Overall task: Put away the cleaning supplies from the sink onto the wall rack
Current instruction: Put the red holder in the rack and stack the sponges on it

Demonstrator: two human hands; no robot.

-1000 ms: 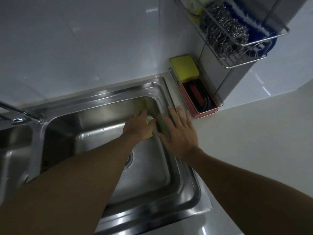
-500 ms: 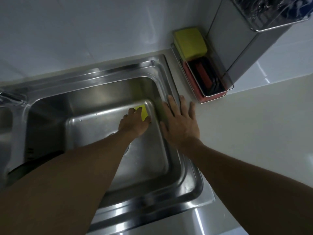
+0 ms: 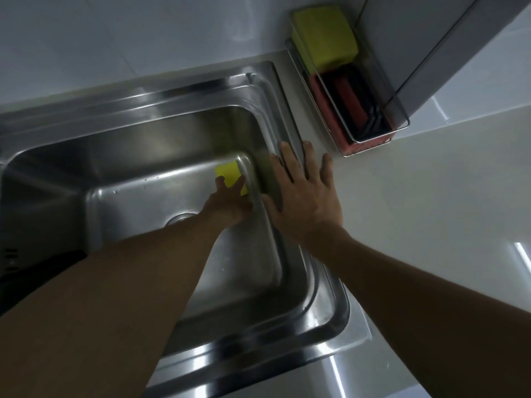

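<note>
Clearly the yellow sponge [image 3: 228, 174] lies on the floor of the sink [image 3: 172, 90], in its far right corner, close under the basin wall. The left hand [image 3: 227, 205] is down inside the sink with straight fingers laid on the sponge's near edge; its grip is apart, not closed on anything. The right hand [image 3: 304, 196] rests flat on the sink's right rim, fingers spread, holding nothing.

I judge the sponge to be light and soft, probably wet (it will squash, not break), so pinching it across its short sides seems best.

Beyond the sink's far right corner is the lower tier of the wall rack [image 3: 400, 128] with another sponge [image 3: 324, 35] and a red tray [image 3: 326, 107] — the rack's upper part is cut off. The fingers hide the near part of the yellow sponge, and I cannot make out the dark things in the tray.
</note>
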